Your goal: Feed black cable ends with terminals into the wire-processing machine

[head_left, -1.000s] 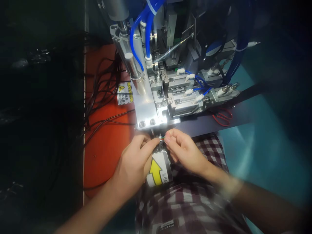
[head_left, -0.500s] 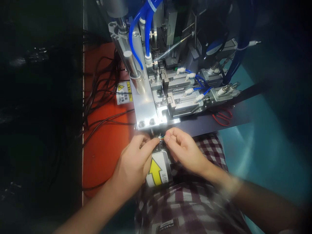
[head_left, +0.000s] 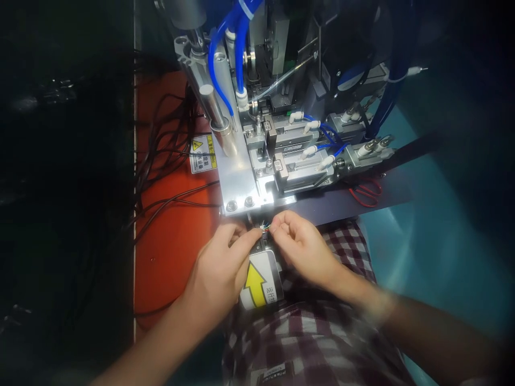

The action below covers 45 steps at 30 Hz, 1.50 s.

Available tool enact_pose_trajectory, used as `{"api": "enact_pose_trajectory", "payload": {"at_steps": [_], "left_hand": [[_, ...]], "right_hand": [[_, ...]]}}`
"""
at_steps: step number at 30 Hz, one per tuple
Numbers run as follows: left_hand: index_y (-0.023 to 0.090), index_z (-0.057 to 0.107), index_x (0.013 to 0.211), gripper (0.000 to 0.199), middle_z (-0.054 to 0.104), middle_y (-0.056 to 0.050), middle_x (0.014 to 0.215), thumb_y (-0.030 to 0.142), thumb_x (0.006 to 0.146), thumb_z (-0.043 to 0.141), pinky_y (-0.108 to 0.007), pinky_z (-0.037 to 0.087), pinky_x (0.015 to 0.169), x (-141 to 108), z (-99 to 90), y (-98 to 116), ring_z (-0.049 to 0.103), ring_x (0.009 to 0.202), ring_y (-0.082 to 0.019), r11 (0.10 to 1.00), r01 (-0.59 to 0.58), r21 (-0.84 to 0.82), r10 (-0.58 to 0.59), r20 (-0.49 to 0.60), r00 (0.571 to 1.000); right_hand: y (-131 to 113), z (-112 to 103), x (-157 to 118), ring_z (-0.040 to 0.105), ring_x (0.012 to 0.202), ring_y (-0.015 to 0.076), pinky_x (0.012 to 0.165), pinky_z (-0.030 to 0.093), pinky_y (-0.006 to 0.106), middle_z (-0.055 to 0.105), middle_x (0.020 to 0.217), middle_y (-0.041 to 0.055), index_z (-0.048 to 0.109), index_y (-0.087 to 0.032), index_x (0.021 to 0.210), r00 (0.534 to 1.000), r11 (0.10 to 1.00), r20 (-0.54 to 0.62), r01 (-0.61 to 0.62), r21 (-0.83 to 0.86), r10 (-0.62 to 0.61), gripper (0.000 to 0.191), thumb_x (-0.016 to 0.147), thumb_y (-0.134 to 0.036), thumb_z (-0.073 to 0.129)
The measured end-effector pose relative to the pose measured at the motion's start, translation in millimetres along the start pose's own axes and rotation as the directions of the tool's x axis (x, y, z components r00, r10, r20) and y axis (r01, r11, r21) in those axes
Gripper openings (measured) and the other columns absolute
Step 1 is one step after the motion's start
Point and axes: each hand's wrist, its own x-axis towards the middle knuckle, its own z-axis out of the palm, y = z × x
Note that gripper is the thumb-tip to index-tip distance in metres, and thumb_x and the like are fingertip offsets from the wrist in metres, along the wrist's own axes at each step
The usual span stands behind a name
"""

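Note:
Thin coloured wires (head_left: 266, 228) with a small white end lie between my two hands, just below the machine's front plate. My right hand (head_left: 301, 242) pinches the wires between thumb and forefinger. Opposite it, my left hand (head_left: 223, 254) is closed, its thumb tip at the white end where the wires meet; what its fingers grip is mostly hidden. Beneath the fingertips is a dark metal part of the machine. Nearer to me, a white label (head_left: 259, 281) with a yellow arrow sits under the hands.
A metal machine (head_left: 281, 150) with pneumatic cylinders and blue air hoses (head_left: 241, 48) stands ahead. Black cables (head_left: 161, 134) run over the orange surface (head_left: 173, 236) at left, near a warning label (head_left: 204, 154). Looped red wire (head_left: 366, 193) lies at right.
The view has shifted very slightly, so the machine sits a little further left. Both hands keep nearly the same pose at the wires.

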Motion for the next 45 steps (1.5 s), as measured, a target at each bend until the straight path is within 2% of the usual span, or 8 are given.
{"api": "enact_pose_trajectory", "payload": {"at_steps": [5, 11, 16, 20, 26, 30, 35, 45], "left_hand": [[0.009, 0.067, 0.104, 0.027, 0.054, -0.007, 0.086, 0.003, 0.087, 0.047, -0.021, 0.049, 0.065, 0.4, -1.7, 1.6, 0.057, 0.075, -0.013, 1.000, -0.004, 0.009, 0.004, 0.024, 1.000], [0.009, 0.066, 0.105, 0.030, 0.054, -0.007, 0.083, 0.003, 0.087, 0.043, -0.021, 0.050, 0.059, 2.0, -4.2, 2.5, 0.058, 0.071, -0.014, 0.995, -0.033, 0.094, 0.026, 0.079, 0.997], [0.008, 0.066, 0.104, 0.029, 0.054, -0.007, 0.085, 0.004, 0.087, 0.042, -0.021, 0.051, 0.059, 2.5, -3.9, 0.4, 0.058, 0.071, -0.014, 0.994, -0.042, 0.096, 0.034, 0.082, 0.996], [0.009, 0.066, 0.105, 0.026, 0.053, -0.007, 0.088, 0.006, 0.088, 0.046, -0.021, 0.050, 0.062, 0.4, -2.3, -0.8, 0.058, 0.075, -0.014, 0.999, -0.020, 0.049, 0.017, 0.064, 0.998], [0.010, 0.066, 0.105, 0.026, 0.053, -0.008, 0.090, 0.007, 0.089, 0.046, -0.021, 0.049, 0.063, -0.6, -2.4, 0.4, 0.058, 0.078, -0.014, 0.999, 0.011, 0.030, -0.013, 0.074, 0.997], [0.010, 0.066, 0.106, 0.028, 0.053, -0.008, 0.089, 0.005, 0.089, 0.045, -0.023, 0.051, 0.066, -0.8, -1.7, -0.2, 0.057, 0.078, -0.014, 1.000, 0.010, 0.013, -0.010, 0.076, 0.997], [0.009, 0.066, 0.106, 0.028, 0.053, -0.008, 0.089, 0.004, 0.087, 0.046, -0.024, 0.052, 0.065, -1.0, -1.0, -0.2, 0.057, 0.077, -0.015, 1.000, 0.012, 0.004, -0.012, 0.062, 0.998], [0.009, 0.066, 0.107, 0.029, 0.054, -0.008, 0.087, 0.003, 0.087, 0.046, -0.023, 0.052, 0.064, -1.6, 0.5, -0.6, 0.058, 0.077, -0.015, 1.000, 0.013, -0.008, -0.012, 0.040, 0.999]], "right_hand": [[-5.1, 0.3, 0.7, 0.036, 0.041, 0.0069, 0.041, 0.028, 0.020, 0.041, 0.047, -0.0096, 0.048, -0.020, 0.077, 0.999, 0.998, -0.003, -0.051, 0.026, 0.051, 0.013, 0.088, -0.026, 0.051], [-12.0, -0.9, 9.3, 0.031, 0.035, 0.0035, 0.039, 0.022, 0.019, 0.036, 0.042, -0.0112, 0.045, -0.018, 0.064, 0.956, 0.922, 0.160, -0.282, 0.266, 0.247, 0.024, 0.088, -0.017, 0.046], [-3.1, -4.4, 8.6, 0.035, 0.037, 0.0057, 0.041, 0.026, 0.020, 0.043, 0.041, -0.0104, 0.051, -0.018, 0.077, 0.983, 0.947, 0.122, -0.169, 0.272, 0.140, 0.014, 0.090, -0.024, 0.051], [2.8, -6.2, 6.2, 0.036, 0.038, 0.0048, 0.042, 0.027, 0.020, 0.042, 0.046, -0.0102, 0.053, -0.016, 0.077, 0.982, 0.911, 0.134, -0.175, 0.373, 0.134, 0.021, 0.089, -0.033, 0.055], [4.5, -2.0, 6.7, 0.036, 0.038, 0.0048, 0.042, 0.027, 0.019, 0.044, 0.042, -0.0099, 0.055, -0.015, 0.076, 0.988, 0.924, 0.122, -0.136, 0.357, 0.098, 0.019, 0.086, -0.031, 0.059], [2.2, -3.8, 4.5, 0.037, 0.039, 0.0048, 0.041, 0.027, 0.019, 0.045, 0.046, -0.0092, 0.056, -0.015, 0.079, 0.993, 0.952, 0.075, -0.108, 0.285, 0.090, 0.015, 0.086, -0.028, 0.059], [2.0, -2.4, 1.7, 0.036, 0.044, 0.0057, 0.043, 0.029, 0.019, 0.041, 0.050, -0.0088, 0.057, -0.016, 0.077, 0.998, 0.990, -0.058, 0.021, 0.140, -0.013, 0.011, 0.082, -0.024, 0.062], [0.3, -1.2, 0.8, 0.037, 0.046, 0.0070, 0.044, 0.029, 0.021, 0.042, 0.052, -0.0081, 0.051, -0.019, 0.079, 0.993, 0.993, 0.011, 0.121, 0.008, -0.121, 0.016, 0.092, -0.030, 0.051]]}}
